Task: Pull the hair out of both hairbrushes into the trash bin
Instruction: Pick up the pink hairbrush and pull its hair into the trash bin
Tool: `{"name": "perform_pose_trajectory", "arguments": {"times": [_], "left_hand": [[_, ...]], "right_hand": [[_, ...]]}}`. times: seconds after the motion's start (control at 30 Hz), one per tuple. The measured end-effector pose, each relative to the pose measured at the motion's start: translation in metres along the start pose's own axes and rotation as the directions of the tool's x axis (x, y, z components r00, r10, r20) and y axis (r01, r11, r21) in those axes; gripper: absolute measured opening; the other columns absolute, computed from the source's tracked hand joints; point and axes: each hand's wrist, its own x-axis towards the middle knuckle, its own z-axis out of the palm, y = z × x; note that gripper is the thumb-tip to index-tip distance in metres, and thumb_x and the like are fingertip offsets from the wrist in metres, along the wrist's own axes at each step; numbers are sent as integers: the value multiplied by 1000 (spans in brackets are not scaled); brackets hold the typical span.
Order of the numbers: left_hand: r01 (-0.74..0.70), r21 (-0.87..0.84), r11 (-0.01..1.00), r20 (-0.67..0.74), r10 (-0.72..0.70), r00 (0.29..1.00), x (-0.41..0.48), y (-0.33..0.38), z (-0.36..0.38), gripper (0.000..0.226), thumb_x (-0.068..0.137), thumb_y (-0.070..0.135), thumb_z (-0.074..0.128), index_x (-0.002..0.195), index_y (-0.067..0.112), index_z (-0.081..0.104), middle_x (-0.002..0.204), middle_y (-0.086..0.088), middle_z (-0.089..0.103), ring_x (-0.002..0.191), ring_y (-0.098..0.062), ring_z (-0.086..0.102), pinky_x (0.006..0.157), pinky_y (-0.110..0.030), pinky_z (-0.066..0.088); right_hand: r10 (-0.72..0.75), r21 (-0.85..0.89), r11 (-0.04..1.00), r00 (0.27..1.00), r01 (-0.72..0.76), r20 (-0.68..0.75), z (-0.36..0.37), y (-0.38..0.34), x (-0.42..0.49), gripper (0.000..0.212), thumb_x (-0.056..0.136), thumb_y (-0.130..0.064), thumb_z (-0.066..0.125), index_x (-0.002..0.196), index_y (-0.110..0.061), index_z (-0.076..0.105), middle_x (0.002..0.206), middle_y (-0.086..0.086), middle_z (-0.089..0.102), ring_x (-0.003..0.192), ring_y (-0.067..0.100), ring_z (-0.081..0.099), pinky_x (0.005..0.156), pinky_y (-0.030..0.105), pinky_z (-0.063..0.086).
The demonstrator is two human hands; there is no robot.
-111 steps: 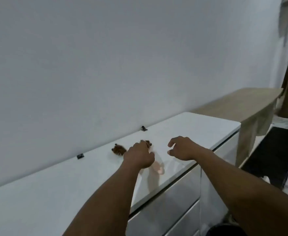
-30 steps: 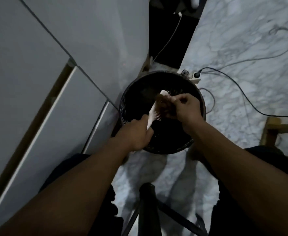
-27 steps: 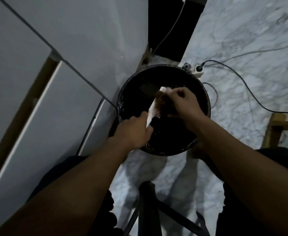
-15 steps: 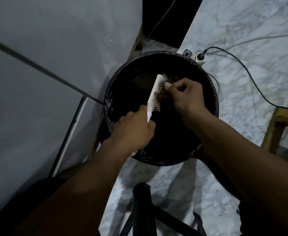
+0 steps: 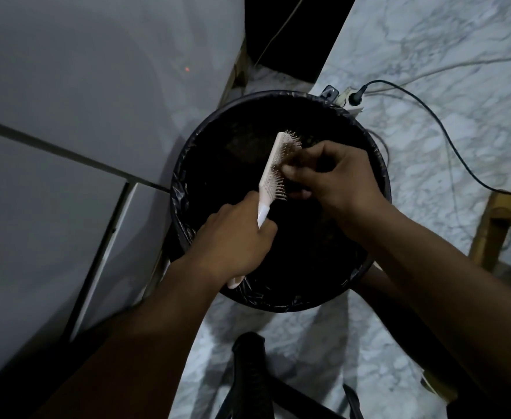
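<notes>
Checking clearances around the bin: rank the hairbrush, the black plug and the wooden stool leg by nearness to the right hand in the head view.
1. Hairbrush: touching the right hand's fingers, over the bin.
2. Black plug: beyond the bin's far rim.
3. Wooden stool leg: far right, on the floor.

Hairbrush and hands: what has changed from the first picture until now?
The left hand took the hairbrush off the white cabinet top and brought it down over the trash bin. The right hand moved onto the bristles, and the brown hair seen there a second ago has mostly gone. Over the last second the left hand's grip on the handle stayed the same.
</notes>
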Motion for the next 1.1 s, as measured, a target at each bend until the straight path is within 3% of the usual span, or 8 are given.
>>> {"name": "perform_pose_trajectory", "arguments": {"times": [0.13, 0.3, 0.43, 0.53, 0.7, 0.87, 1.0, 1.1], "left_hand": [[-26, -59, 998, -24, 25, 999, 3, -1, 1, 14, 94, 38, 45, 89, 25, 43, 78, 2, 61, 67, -19, 62, 57, -35, 44], [-2, -142, 990, -37, -3, 999, 5, -3, -3, 15, 95, 36, 46, 94, 22, 51, 81, 0, 65, 69, -18, 65, 63, -39, 54], [-24, -92, 995, -26, 22, 999, 4, -5, -1, 11, 93, 37, 47, 85, 30, 44, 77, 3, 63, 65, -16, 64, 60, -37, 52], [-52, -64, 997, -31, 50, 998, 4, -5, 1, 15, 91, 40, 47, 80, 32, 40, 73, 5, 61, 63, -16, 64, 61, -40, 55], [-25, -45, 999, 7, 25, 1000, 4, -5, 1, 16, 89, 43, 43, 86, 28, 45, 77, 4, 64, 68, -18, 65, 68, -45, 57], [43, -31, 999, 6, -42, 999, 6, -6, -2, 14, 94, 40, 44, 94, 26, 49, 83, 2, 64, 72, -18, 64, 66, -38, 54], [182, -33, 983, -63, -184, 981, 10, -15, -4, 17, 94, 37, 44, 98, 23, 53, 88, 3, 63, 72, -11, 58, 55, -29, 38], [158, -63, 985, -111, -164, 980, 12, -14, -7, 17, 93, 36, 45, 95, 22, 54, 85, 5, 62, 72, -10, 58, 56, -29, 38]], "right_hand": [[174, 302, 940, 984, -158, -26, -3, -3, 5, 21, 89, 8, 65, 74, -4, 56, 73, 14, 68, 60, 17, 72, 58, 33, 64], [388, 607, 704, 916, -368, 104, -1, -4, 9, 23, 95, 9, 44, 86, -6, 59, 82, 12, 71, 77, 24, 71, 71, 43, 64], [390, 431, 806, 912, -406, 129, -6, -4, 9, 22, 89, -15, 48, 105, -10, 62, 103, 14, 67, 95, 33, 67, 82, 48, 57], [273, 245, 927, 959, -284, 77, -4, 0, 7, 39, 85, -34, 71, 118, -15, 65, 113, 6, 73, 98, 25, 73, 70, 42, 60], [242, 285, 938, 962, -199, -126, -2, 0, 6, 9, 89, -2, 70, 83, -2, 64, 65, 8, 71, 56, 20, 71, 55, 39, 63], [326, 354, 896, 939, -269, -112, 3, 0, 6, 16, 94, 0, 62, 82, -8, 57, 75, 10, 67, 54, 15, 70, 52, 36, 62], [185, 80, 982, 968, -173, -167, -7, -4, 9, 19, 95, 2, 60, 82, -11, 59, 73, 8, 66, 53, 8, 70, 51, 26, 59], [223, -27, 974, 972, -226, -77, -18, -5, 11, 20, 91, 7, 60, 85, -12, 62, 80, 12, 67, 60, 16, 68, 52, 25, 57]]}}
